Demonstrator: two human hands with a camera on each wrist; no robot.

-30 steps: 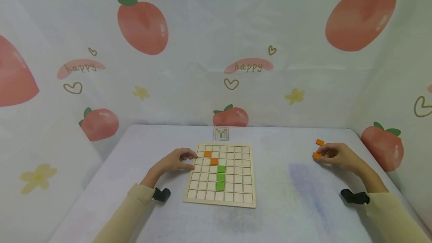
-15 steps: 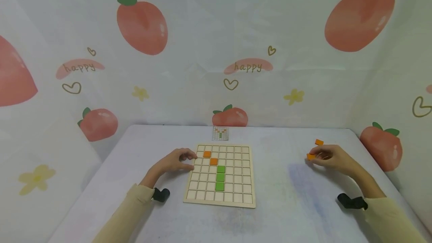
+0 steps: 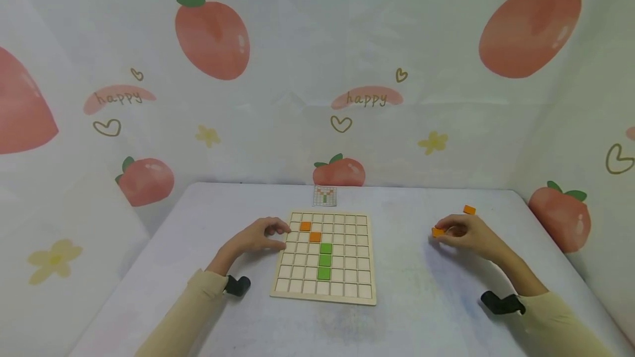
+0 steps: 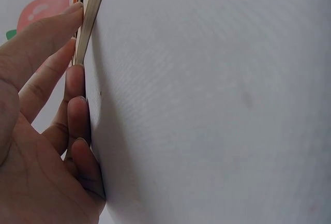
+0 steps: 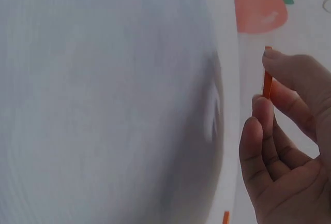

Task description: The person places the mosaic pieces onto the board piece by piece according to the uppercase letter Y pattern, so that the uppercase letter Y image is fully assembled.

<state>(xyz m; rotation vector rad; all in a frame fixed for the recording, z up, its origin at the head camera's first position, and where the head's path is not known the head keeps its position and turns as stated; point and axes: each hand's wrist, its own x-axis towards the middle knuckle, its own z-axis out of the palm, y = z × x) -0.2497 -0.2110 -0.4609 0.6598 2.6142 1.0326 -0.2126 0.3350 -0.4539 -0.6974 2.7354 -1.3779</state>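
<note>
The fingers (image 5: 269, 105) of the right hand (image 3: 468, 233) are curled in a pinch on a thin, flat orange tile (image 3: 437, 232), held edge-on in the right wrist view as a narrow orange sliver between thumb and fingertip, just above the worktop (image 3: 421, 274) at its right side. A second orange tile (image 3: 469, 210) of the same square shape lies loose on the worktop just beyond that hand, toward the far right. The left hand (image 3: 258, 237) holds nothing; its fingers (image 4: 72, 84) lie loosely bent with their tips resting against the left edge of the wooden grid board (image 3: 324, 255), whose pale, layered rim shows as a thin slab in the left wrist view. The board is a flat square of light wood divided into small square cells, lying in the middle of the worktop. Two orange tiles (image 3: 310, 231) sit in cells near its far left, stepping diagonally, and three green tiles (image 3: 324, 260) fill a straight column near the centre. Beyond the board's far edge lies a small pattern card (image 3: 324, 196) printed with a tiny grid. The worktop is covered in smooth, faintly mottled white cloth, and a backdrop (image 3: 213, 34) printed with rounded peach-coloured fruits, hearts and the word "happy" hangs behind and at both sides. Both forearms wear soft pale yellow sleeves (image 3: 198, 296).
</note>
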